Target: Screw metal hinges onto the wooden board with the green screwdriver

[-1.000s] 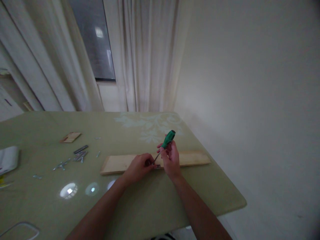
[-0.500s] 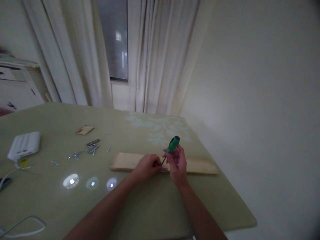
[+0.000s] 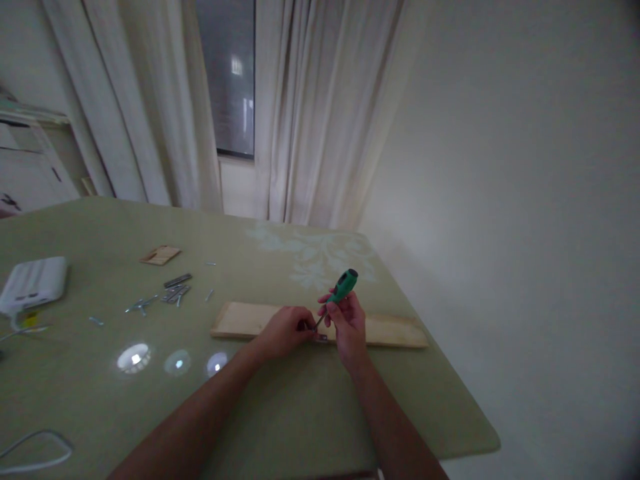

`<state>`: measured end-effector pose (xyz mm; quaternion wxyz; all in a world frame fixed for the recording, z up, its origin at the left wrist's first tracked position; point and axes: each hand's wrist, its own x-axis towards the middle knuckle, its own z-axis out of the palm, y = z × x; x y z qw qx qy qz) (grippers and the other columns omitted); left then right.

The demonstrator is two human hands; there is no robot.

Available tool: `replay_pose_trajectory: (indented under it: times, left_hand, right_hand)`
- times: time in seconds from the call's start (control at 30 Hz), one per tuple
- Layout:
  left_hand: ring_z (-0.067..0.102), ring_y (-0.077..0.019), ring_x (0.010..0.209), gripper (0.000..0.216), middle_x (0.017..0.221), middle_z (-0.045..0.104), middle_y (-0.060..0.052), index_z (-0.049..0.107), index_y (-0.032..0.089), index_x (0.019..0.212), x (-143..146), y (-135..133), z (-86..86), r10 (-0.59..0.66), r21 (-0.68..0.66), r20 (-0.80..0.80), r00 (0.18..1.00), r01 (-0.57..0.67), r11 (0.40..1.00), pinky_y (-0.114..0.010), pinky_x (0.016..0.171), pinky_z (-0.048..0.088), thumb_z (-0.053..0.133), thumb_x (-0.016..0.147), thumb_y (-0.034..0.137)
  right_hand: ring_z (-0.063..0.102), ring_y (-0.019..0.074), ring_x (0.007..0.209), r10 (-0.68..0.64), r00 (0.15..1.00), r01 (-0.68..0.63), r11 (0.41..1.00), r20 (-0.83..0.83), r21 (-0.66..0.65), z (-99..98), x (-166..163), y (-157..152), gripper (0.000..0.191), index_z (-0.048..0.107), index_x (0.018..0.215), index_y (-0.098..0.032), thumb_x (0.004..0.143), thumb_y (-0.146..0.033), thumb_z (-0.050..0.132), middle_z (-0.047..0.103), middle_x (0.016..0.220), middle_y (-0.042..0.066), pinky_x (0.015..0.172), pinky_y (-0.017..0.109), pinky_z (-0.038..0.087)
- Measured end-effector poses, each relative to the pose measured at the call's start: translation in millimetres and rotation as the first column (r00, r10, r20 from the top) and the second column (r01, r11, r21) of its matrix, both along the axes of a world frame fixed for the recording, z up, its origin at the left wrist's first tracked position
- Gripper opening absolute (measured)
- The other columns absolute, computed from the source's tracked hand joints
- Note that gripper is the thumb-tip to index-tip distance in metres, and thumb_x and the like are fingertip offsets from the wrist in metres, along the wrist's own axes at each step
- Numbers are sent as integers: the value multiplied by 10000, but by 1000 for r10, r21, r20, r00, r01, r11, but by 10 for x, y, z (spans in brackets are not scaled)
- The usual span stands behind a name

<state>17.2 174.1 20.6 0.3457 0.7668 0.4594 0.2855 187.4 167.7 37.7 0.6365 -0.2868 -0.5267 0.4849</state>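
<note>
A long pale wooden board (image 3: 240, 319) lies flat on the green table (image 3: 250, 400). My right hand (image 3: 347, 327) is closed round a green-handled screwdriver (image 3: 341, 289), whose tip points down to the board's near edge. My left hand (image 3: 283, 330) is closed in a pinch at that same spot, where a small metal piece (image 3: 320, 337) sits. What the left fingers hold is too small to name.
Loose screws and small metal plates (image 3: 170, 295) lie scattered at the left of the board. A small wooden piece (image 3: 160, 255) lies behind them. A white box (image 3: 34, 283) and a white cable (image 3: 35, 450) are at the far left. The table's edge runs close on the right.
Both hands stay at the board's near edge with the screwdriver. Only the view has shifted, first swinging left and then slightly back.
</note>
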Motion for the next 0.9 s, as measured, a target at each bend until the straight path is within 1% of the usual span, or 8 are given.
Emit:
replay_pose_trajectory:
  times: [0.07, 0.17, 0.27, 0.37, 0.43, 0.5, 0.67, 0.9]
  left_hand:
    - [604, -158, 702, 145, 761, 710, -7, 720, 184, 790, -5, -5, -3, 17, 28, -9, 1000, -16, 999, -244, 632, 378, 734, 819, 325]
    - [596, -165, 707, 174, 762, 698, -10, 701, 182, 792, -8, -24, 0, 31, 36, 0, 1000, -31, 999, -249, 637, 378, 745, 810, 350]
    - [578, -167, 697, 205, 747, 680, -15, 686, 176, 791, -27, -36, 13, 31, 12, 54, 998, -32, 999, -253, 630, 381, 731, 809, 376]
    - [565, -167, 693, 255, 739, 667, -20, 662, 173, 777, -74, -24, 37, 39, -37, 162, 986, -34, 999, -256, 632, 400, 700, 817, 422]
    - [565, -166, 685, 281, 731, 668, -21, 662, 171, 777, -112, -7, 50, 44, -69, 195, 980, -31, 997, -255, 630, 407, 700, 808, 447]
    - [561, -161, 667, 291, 717, 670, -19, 678, 170, 785, -144, 11, 53, 57, -69, 176, 983, -46, 997, -251, 618, 401, 709, 799, 459]
    - [547, -146, 618, 292, 677, 659, -1, 720, 176, 817, -184, 23, 56, 107, -3, 77, 991, -107, 994, -239, 581, 364, 699, 829, 467]
    - [575, -156, 639, 238, 682, 671, 5, 725, 193, 817, -211, 28, 97, 101, 74, -58, 993, -96, 993, -252, 609, 371, 688, 863, 424]
  right_hand:
    - [660, 150, 714, 46, 998, -47, 999, -40, -24, 17, -15, -11, 272, 694, 1034, -227, 892, -439, 789, 757, 960, 60, 529, 244, 470]
    - [641, 124, 726, 75, 979, -97, 989, -189, -113, 72, -24, -22, 300, 752, 1064, -235, 861, -444, 823, 752, 979, 50, 542, 214, 464]
    - [636, 101, 733, 36, 933, -116, 972, -357, -203, 138, 15, 5, 349, 775, 1092, -264, 807, -436, 878, 753, 971, 22, 557, 183, 470]
    - [632, 89, 724, -25, 892, -94, 966, -452, -239, 173, 82, 67, 383, 787, 1069, -272, 745, -418, 927, 755, 942, 1, 551, 162, 470]
    - [626, 87, 704, -55, 876, -82, 962, -480, -259, 169, 114, 106, 379, 791, 1044, -265, 721, -397, 940, 754, 918, -4, 530, 159, 464]
    - [623, 85, 689, -64, 866, -88, 957, -496, -277, 150, 125, 135, 371, 791, 1038, -258, 721, -386, 937, 752, 902, -6, 505, 155, 450]
    - [613, 66, 664, -64, 858, -101, 952, -510, -289, 89, 107, 177, 406, 791, 1028, -235, 692, -395, 954, 744, 867, -14, 474, 130, 415]
    - [611, 65, 643, -83, 867, -86, 946, -491, -311, 24, 156, 237, 364, 785, 1029, -230, 727, -375, 928, 743, 856, -9, 457, 133, 401]
